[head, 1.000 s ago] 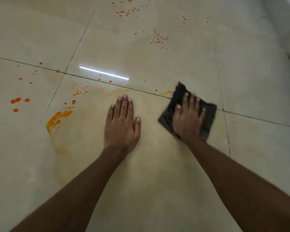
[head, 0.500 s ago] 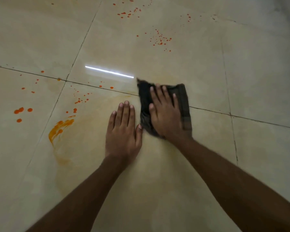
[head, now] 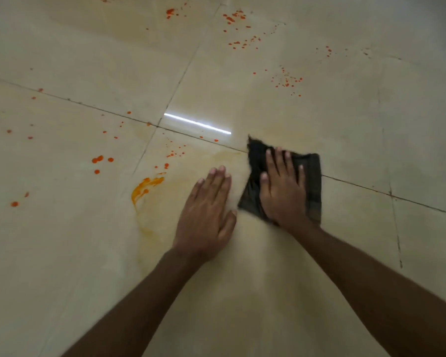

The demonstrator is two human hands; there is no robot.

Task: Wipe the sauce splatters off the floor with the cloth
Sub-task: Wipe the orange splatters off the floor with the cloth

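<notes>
Pressing a dark square fabric cloth [head: 312, 186] onto the beige tiled floor [head: 371, 130], the right hand [head: 283, 199] has a wide grip; the left hand [head: 206, 215] lies flat, grip wide.

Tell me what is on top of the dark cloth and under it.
The right hand presses flat on the cloth. Under it is the tiled floor; any sauce there is hidden by the cloth.

The right hand [head: 283, 194] lies on the cloth [head: 313, 186], left hand [head: 206, 215] just beside.

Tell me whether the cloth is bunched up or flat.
Flat: the cloth lies spread on the floor, pressed under the straight fingers of the right hand.
</notes>
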